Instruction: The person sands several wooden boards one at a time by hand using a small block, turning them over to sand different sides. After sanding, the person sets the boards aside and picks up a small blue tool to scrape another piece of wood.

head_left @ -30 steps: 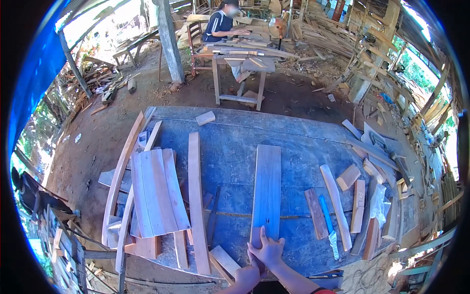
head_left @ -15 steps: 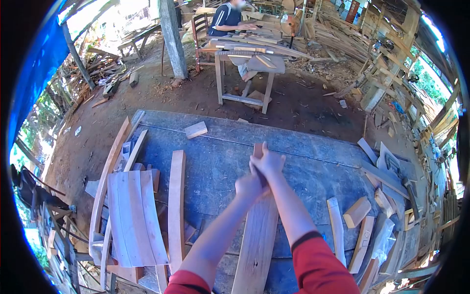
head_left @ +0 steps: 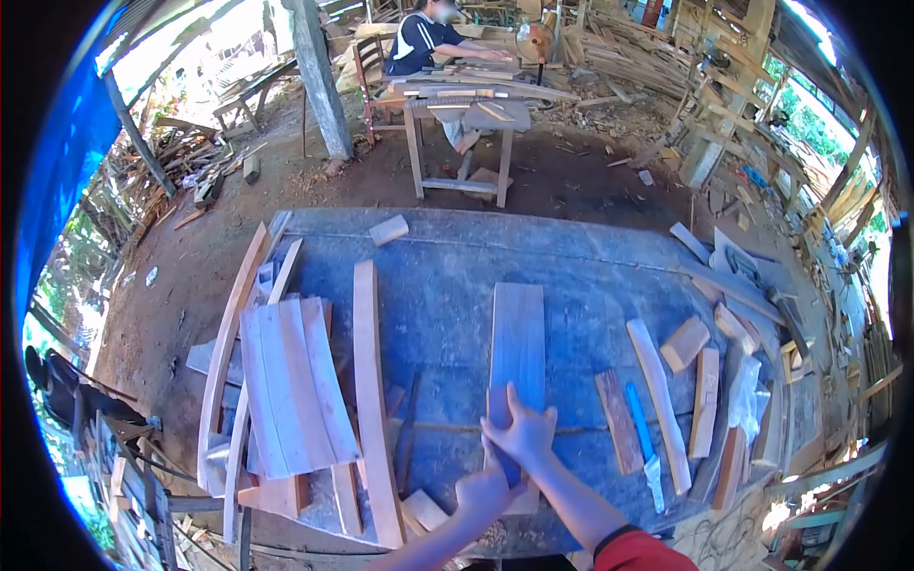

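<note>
block (head_left: 497, 407) is gripped by left hand (head_left: 483, 491) and right hand (head_left: 524, 434); should be held flat, pressed evenly along plank (head_left: 518, 333).

Faint marks (head_left: 706, 392) on a narrow wooden block (head_left: 704, 409) are too small to read; no lettering is legible

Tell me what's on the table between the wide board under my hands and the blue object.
The head view shows a short brown wood piece there, beside the blue object; from it to the wide board, the tabletop is bare.
</note>
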`<state>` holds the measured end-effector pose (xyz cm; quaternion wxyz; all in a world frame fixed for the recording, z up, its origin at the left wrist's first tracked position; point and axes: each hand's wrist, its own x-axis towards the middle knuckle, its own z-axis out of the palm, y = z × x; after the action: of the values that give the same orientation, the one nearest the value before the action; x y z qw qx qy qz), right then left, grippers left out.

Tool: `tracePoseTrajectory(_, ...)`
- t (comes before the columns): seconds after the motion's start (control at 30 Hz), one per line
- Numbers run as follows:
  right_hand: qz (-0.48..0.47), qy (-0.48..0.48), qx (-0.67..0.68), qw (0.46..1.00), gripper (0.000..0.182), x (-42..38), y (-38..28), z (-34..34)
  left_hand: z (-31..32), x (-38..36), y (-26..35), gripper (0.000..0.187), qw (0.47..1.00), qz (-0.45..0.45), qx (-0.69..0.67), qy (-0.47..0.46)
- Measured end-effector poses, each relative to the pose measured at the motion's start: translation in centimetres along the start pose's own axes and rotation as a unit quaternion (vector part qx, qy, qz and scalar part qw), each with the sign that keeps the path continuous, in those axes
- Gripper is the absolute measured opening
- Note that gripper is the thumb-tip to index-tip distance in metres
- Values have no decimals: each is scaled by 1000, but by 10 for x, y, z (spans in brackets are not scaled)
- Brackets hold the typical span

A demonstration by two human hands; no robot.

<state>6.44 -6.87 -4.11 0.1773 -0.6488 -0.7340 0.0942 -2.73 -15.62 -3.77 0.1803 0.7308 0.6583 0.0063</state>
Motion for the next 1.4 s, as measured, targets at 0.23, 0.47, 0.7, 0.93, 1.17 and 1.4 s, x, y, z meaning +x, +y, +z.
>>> tracePoseTrajectory(0.23,-41,32,-38,998,78,-102,-14,5,57,-97,-9,109,999,32,7,22)
tracePoseTrajectory(0.47,-42,39,-37,998,78,-9,-2,20,30,-7,-15,112,998,19,64,7)
tracePoseTrajectory(0.7,38,5,-23,999,77,230,28,39,-45,237,-29,114,1000,-6,5,28)
tracePoseTrajectory(0.93,80,-43,-42,995,81,319,41,29,-100,317,-12,108,999,-31,31,-8)
tracePoseTrajectory(1.17,33,-15,-21,999,75,105,20,16,-19,106,-1,103,1000,-5,4,24)
tracePoseTrajectory(1.4,-19,58,-42,997,75,-91,-4,11,39,-86,3,105,1000,9,-13,-14)
